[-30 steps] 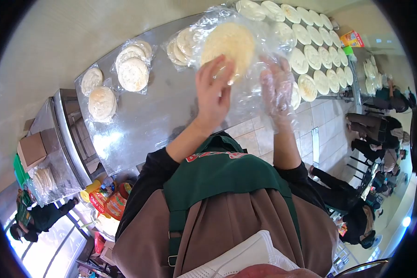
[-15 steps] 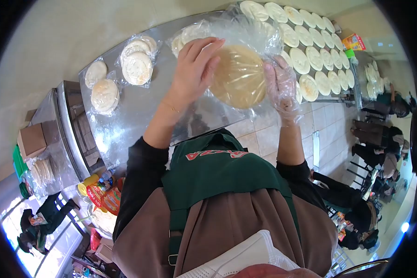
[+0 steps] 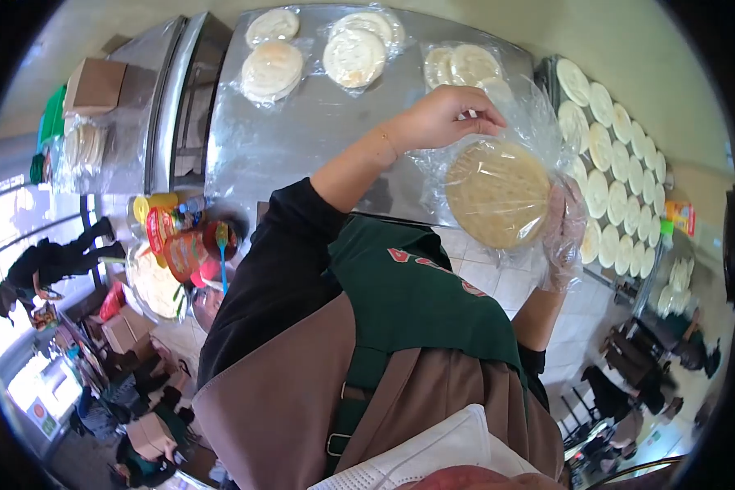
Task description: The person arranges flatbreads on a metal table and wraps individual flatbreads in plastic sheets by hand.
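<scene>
A clear plastic bag [image 3: 537,122] holds round, flat pizza bases [image 3: 498,196], tan and upright in front of me. My right hand [image 3: 562,224], in a clear disposable glove, grips the bag and bases at their right edge. My bare left hand [image 3: 459,119] is at the bag's upper part, thumb and fingertips closed together on the thin film; the exact pinch is hard to make out. Behind it, a bagged stack of pale bases [image 3: 472,64] lies on the metal table [image 3: 367,122].
More bagged bases [image 3: 354,57] lie at the table's far left. A rack [image 3: 547,77] to the right carries rows of loose bases [image 3: 600,147]. A cardboard box [image 3: 95,86], a bowl [image 3: 157,282] and sauce packs [image 3: 186,255] stand left. People are at both sides.
My view has turned, so the table and rack appear shifted. The bagged bases have moved right and lower in view. My left hand's fingers have gone from spread to drawn together at the bag.
</scene>
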